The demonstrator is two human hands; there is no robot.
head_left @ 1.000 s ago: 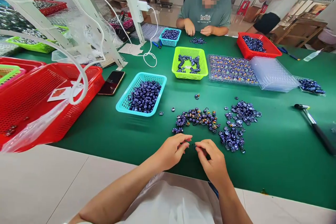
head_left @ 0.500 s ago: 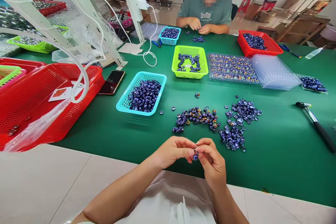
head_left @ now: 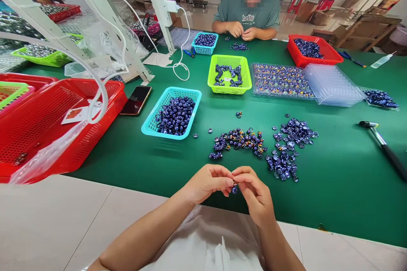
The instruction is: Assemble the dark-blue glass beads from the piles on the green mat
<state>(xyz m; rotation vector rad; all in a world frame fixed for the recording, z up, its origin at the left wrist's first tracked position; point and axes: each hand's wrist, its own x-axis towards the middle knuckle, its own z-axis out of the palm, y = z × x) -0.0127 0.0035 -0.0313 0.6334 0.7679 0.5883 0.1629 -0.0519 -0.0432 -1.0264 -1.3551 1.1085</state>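
My left hand (head_left: 212,183) and my right hand (head_left: 255,194) meet over the front edge of the green table, fingertips pinched together. Between them is a small shiny dark-blue piece (head_left: 234,189), its lower end showing below the fingers and the rest covered. Just beyond my hands lies a pile of blue ring-shaped pieces (head_left: 222,144), some with orange parts. To its right are loose round blue caps (head_left: 284,165). A blue basket (head_left: 149,128) full of dark-blue rings stands to the left.
Farther back are a green basket (head_left: 229,89), a clear tray (head_left: 282,81) of finished-looking pieces, stacked clear trays (head_left: 335,84) and a red basket (head_left: 333,56). A hammer (head_left: 386,148) lies right, a phone (head_left: 136,100) left beside a large red basket (head_left: 104,93). A co-worker (head_left: 248,12) sits opposite.
My right fingertips have shifted slightly left against the left ones, and the small blue piece has turned and is more covered. Both hands keep their pinch.
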